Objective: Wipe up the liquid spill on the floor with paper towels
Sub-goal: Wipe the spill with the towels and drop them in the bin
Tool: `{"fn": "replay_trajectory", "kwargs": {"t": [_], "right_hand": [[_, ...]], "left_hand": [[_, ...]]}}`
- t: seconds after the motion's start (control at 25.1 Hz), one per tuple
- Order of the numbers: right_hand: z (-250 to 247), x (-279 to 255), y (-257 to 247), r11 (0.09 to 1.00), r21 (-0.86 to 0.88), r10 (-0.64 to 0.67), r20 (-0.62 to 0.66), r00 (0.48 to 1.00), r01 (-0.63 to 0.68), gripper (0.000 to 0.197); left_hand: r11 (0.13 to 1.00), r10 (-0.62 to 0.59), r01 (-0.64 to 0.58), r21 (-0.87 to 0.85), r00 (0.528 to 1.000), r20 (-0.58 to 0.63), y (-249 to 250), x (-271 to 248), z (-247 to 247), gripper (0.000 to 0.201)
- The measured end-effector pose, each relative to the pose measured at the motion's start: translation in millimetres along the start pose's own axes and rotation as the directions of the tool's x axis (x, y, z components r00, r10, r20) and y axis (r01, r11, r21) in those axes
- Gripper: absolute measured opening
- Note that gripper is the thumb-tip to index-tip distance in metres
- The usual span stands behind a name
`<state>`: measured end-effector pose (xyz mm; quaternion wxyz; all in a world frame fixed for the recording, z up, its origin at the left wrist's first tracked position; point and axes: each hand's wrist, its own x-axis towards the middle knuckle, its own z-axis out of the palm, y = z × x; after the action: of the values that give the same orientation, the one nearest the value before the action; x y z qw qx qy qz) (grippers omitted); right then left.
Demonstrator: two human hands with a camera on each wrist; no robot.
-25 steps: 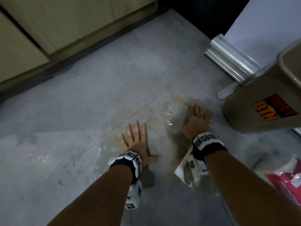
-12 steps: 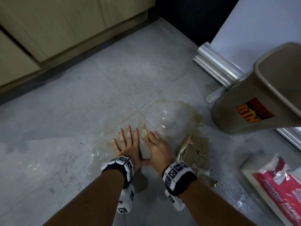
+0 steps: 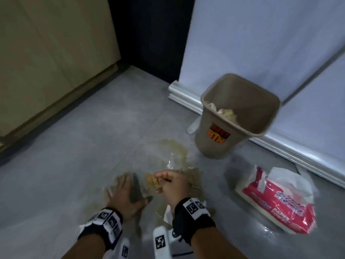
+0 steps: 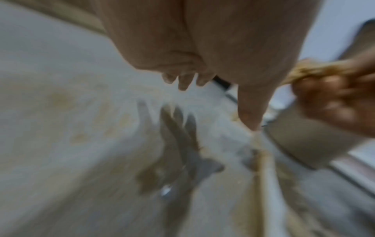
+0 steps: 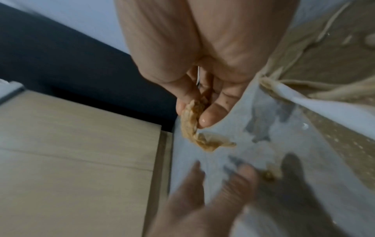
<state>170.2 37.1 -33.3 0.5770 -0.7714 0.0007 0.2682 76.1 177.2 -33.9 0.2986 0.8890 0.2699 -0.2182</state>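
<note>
A yellowish spill [image 3: 173, 152] stains the grey floor tiles [image 3: 84, 146] in front of me. My right hand [image 3: 172, 184] is raised just above the floor and pinches a soaked brown scrap of paper towel [image 3: 152, 181] [image 5: 195, 126] between thumb and fingers. The left hand [image 3: 124, 195] [image 4: 188, 78] hovers low over the floor to its left, fingers spread and straight, blurred and holding nothing. A wet, stained paper towel sheet [image 3: 194, 174] [image 5: 316, 67] lies flat on the spill under my right wrist.
A tan dust bin [image 3: 233, 116] with used towels inside stands beyond the spill against a white door. A red and white pack of paper towels [image 3: 278, 200] lies open on the floor at right. Wooden cabinets [image 3: 46, 53] line the left side.
The right hand has lifted off the floor with a soaked scrap pinched in it. The left hand has risen from flat on the tile. My view has tilted up toward the bin.
</note>
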Motion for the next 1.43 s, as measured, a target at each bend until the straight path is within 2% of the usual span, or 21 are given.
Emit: {"fn": "replay_trajectory", "kwargs": {"t": [0.04, 0.08, 0.16, 0.28, 0.4, 0.48, 0.52, 0.6, 0.64, 0.68, 0.76, 0.8, 0.84, 0.92, 1.0, 1.08, 1.2, 1.28, 1.35, 1.39, 1.43], "right_hand": [[-7, -3, -9, 0.995, 0.094, 0.027, 0.004, 1.0, -0.027, 0.038], [-15, -7, -19, 0.978, 0.201, 0.046, -0.002, 0.999, -0.044, 0.035], [-36, -16, -43, 0.939, 0.342, 0.04, -0.037, 0.999, -0.025, 0.029], [-72, -23, -75, 0.894, 0.44, -0.045, -0.088, 0.995, 0.079, 0.016], [-112, -26, -104, 0.906, 0.288, -0.257, -0.208, 0.944, 0.31, 0.017], [-141, -29, -124, 0.887, 0.168, -0.375, -0.286, 0.882, 0.431, 0.017], [-155, -29, -134, 0.867, 0.132, -0.418, -0.331, 0.846, 0.48, 0.015], [-179, -26, -153, 0.836, 0.04, -0.475, -0.447, 0.758, 0.547, 0.009], [-189, -23, -161, 0.833, -0.03, -0.488, -0.511, 0.708, 0.553, 0.006], [-199, -18, -168, 0.838, -0.112, -0.495, -0.57, 0.656, 0.535, 0.005], [-213, -9, -176, 0.864, -0.245, -0.483, -0.648, 0.588, 0.44, 0.006], [-217, -3, -173, 0.879, -0.279, -0.469, -0.655, 0.592, 0.387, 0.007], [-219, 4, -169, 0.889, -0.312, -0.458, -0.642, 0.615, 0.335, 0.008], [-216, 15, -155, 0.88, -0.416, -0.451, -0.58, 0.678, 0.23, 0.01], [-212, 20, -145, 0.826, -0.532, -0.482, -0.497, 0.721, 0.186, 0.015], [-207, 20, -142, 0.77, -0.605, -0.533, -0.44, 0.722, 0.2, 0.021], [-200, 16, -137, 0.772, -0.585, -0.566, -0.457, 0.686, 0.247, 0.023], [-197, 8, -130, 0.755, -0.553, -0.636, -0.484, 0.601, 0.353, 0.022], [-192, -5, -121, 0.67, -0.548, -0.743, -0.493, 0.454, 0.501, 0.017], [-187, -15, -114, 0.624, -0.559, -0.78, -0.48, 0.401, 0.546, 0.014], [-179, -24, -105, 0.591, -0.575, -0.805, -0.455, 0.379, 0.565, 0.011]], "left_hand": [[0.985, 0.12, -0.128, -0.12, 0.99, -0.071, 16, -9, -12, 0.104], [0.929, 0.222, -0.257, -0.265, 0.963, -0.156, 35, -16, -21, 0.082], [0.816, 0.29, -0.396, -0.421, 0.911, -0.293, 72, -22, -37, 0.042], [0.734, 0.294, -0.437, -0.52, 0.894, -0.337, 127, -20, -58, 0.023], [0.642, 0.352, -0.495, -0.585, 0.869, -0.349, 185, -20, -81, 0.023], [0.608, 0.451, -0.587, -0.535, 0.81, -0.376, 221, -20, -95, 0.025], [0.603, 0.508, -0.648, -0.465, 0.761, -0.403, 237, -17, -101, 0.023], [0.622, 0.611, -0.753, -0.215, 0.638, -0.469, 264, -5, -112, 0.023], [0.648, 0.651, -0.759, -0.059, 0.593, -0.473, 275, 3, -114, 0.03], [0.686, 0.677, -0.723, 0.085, 0.591, -0.438, 282, 12, -115, 0.037], [0.735, 0.678, -0.615, 0.287, 0.671, -0.299, 289, 27, -112, 0.044], [0.739, 0.665, -0.584, 0.335, 0.712, -0.224, 287, 34, -107, 0.044], [0.737, 0.659, -0.582, 0.345, 0.733, -0.17, 284, 40, -103, 0.044], [0.727, 0.676, -0.62, 0.296, 0.721, -0.149, 276, 47, -94, 0.042], [0.716, 0.698, -0.656, 0.238, 0.688, -0.2, 274, 51, -89, 0.04], [0.712, 0.702, -0.668, 0.217, 0.67, -0.242, 274, 52, -87, 0.039], [0.715, 0.697, -0.676, 0.179, 0.667, -0.263, 273, 52, -85, 0.038], [0.731, 0.68, -0.665, 0.154, 0.69, -0.248, 273, 50, -84, 0.041], [0.738, 0.675, -0.648, 0.191, 0.7, -0.234, 273, 48, -82, 0.052], [0.735, 0.678, -0.641, 0.223, 0.693, -0.244, 269, 46, -79, 0.061], [0.734, 0.679, -0.636, 0.237, 0.683, -0.27, 263, 42, -74, 0.071]]}}
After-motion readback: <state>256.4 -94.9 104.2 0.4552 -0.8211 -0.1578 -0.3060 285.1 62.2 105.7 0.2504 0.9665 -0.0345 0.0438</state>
